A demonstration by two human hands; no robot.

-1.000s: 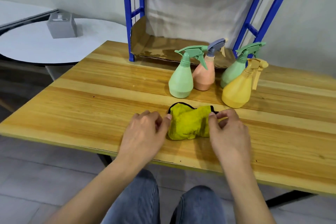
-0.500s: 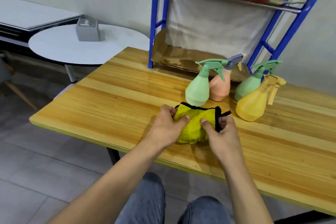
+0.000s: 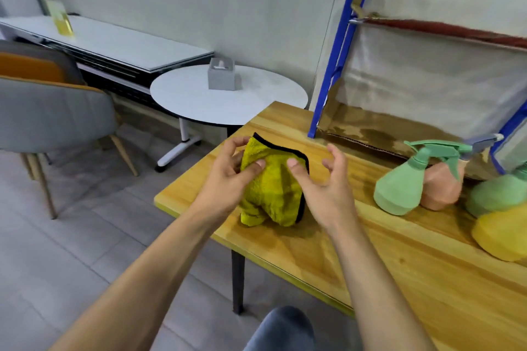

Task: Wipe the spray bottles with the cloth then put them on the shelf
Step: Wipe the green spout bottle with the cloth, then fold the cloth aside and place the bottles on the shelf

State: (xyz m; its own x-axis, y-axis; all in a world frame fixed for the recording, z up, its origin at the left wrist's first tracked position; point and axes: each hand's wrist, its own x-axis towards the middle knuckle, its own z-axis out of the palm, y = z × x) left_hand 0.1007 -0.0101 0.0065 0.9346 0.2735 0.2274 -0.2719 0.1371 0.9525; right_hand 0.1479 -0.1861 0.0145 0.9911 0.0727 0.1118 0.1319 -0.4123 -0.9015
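A yellow cloth [image 3: 272,188] with a black edge is held up over the left end of the wooden table [image 3: 399,271]. My left hand [image 3: 228,179] grips its left side, thumb on the front. My right hand [image 3: 323,188] pinches the right side with the thumb on the cloth, while its other fingers curl loosely beside it. To the right stand a light green spray bottle [image 3: 399,191], a peach one [image 3: 440,188] behind it, and a second green one [image 3: 497,196]. A yellow one [image 3: 503,236] stands nearest. The blue-framed shelf [image 3: 336,65] rises behind them.
The shelf's lowest level is lined with stained cardboard [image 3: 373,132]. Left of the wooden table stand a round white table [image 3: 199,100] carrying a grey tissue box [image 3: 221,77], a grey chair [image 3: 51,117] and a long white bench [image 3: 119,43].
Both hands took hold of the cloth on the table and lifted it up and to the left. My view turned left, so the bottles now sit at the right edge.
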